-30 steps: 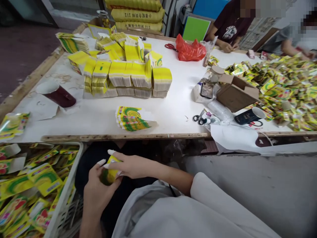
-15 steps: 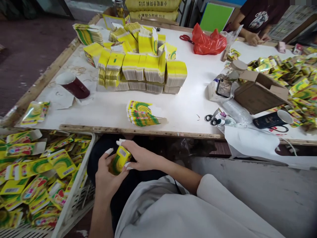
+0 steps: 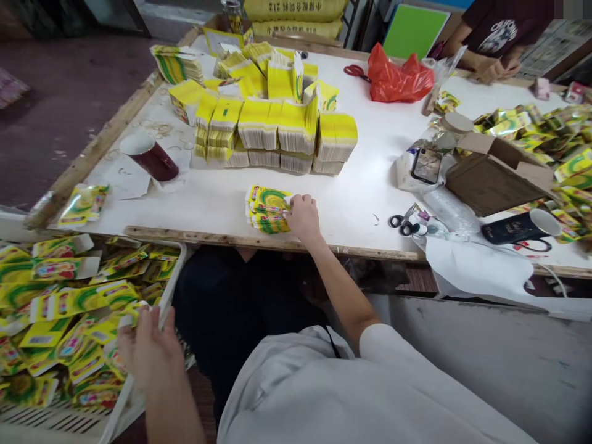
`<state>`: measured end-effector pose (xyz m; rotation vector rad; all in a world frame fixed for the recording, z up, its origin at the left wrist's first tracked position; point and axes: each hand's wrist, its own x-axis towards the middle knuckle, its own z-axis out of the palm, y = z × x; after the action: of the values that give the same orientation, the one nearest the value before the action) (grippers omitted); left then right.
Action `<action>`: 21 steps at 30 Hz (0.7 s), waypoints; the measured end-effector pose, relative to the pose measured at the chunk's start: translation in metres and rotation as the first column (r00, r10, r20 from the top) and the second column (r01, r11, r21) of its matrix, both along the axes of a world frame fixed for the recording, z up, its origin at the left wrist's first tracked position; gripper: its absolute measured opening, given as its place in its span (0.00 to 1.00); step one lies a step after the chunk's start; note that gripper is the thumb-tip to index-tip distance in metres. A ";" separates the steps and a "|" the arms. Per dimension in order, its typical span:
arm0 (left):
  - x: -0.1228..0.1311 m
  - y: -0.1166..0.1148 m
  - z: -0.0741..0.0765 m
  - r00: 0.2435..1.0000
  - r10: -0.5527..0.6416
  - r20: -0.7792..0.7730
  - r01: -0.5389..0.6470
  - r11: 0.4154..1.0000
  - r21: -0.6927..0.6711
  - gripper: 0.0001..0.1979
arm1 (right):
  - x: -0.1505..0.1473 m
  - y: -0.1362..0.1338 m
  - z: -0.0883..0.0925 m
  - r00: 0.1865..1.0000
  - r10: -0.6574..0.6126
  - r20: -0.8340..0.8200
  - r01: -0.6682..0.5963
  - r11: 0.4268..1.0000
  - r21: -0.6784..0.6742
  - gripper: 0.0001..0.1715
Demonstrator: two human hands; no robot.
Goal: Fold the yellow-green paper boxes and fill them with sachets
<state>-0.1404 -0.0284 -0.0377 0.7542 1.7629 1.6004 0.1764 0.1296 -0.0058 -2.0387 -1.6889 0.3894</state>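
My right hand point(image 3: 303, 217) reaches onto the white table point(image 3: 351, 197). Its fingers are curled and pinch the right edge of a small stack of flat yellow-green cartons point(image 3: 266, 209) near the front edge. My left hand point(image 3: 148, 348) is low at the left, over the rim of a white crate point(image 3: 169, 290) filled with folded yellow boxes point(image 3: 60, 308). Its fingers stretch out towards the boxes and hold nothing that I can see.
Banded bundles of yellow flat cartons point(image 3: 277, 123) stand mid-table. A maroon cup point(image 3: 150, 157) lies at the left. Scissors point(image 3: 402, 222), a phone point(image 3: 425, 165), a cardboard box point(image 3: 494, 176) and a black mug point(image 3: 522, 227) are at the right. Another person point(image 3: 490, 37) works across the table.
Both hands held a folded yellow box in my lap. Now the left hand has swung out to the crate without it, and the right hand has gone up to the stack on the table.
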 end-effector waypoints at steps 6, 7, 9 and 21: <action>0.055 0.002 0.018 0.982 -0.007 0.189 -0.007 0.997 0.077 0.16 | -0.006 -0.017 0.012 0.993 0.051 -0.104 -0.041 0.994 0.102 0.15; 0.064 0.002 0.019 0.969 -0.078 0.235 0.049 0.991 0.128 0.17 | -0.011 -0.027 0.014 0.982 0.082 -0.167 -0.059 0.989 0.138 0.14; 0.082 0.003 0.022 0.927 -0.210 0.310 0.140 0.962 0.233 0.21 | -0.025 -0.054 0.015 0.929 0.200 -0.312 -0.148 0.972 0.182 0.13; 0.109 0.018 0.037 0.859 -0.120 0.498 -0.017 0.965 0.261 0.33 | -0.098 -0.147 -0.012 0.299 0.364 -0.882 -0.674 0.735 0.075 0.34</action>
<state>-0.0319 -0.0104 -0.0011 0.4239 1.1576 1.8089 0.0785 -0.0176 -0.0176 -0.9207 -1.5569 1.7053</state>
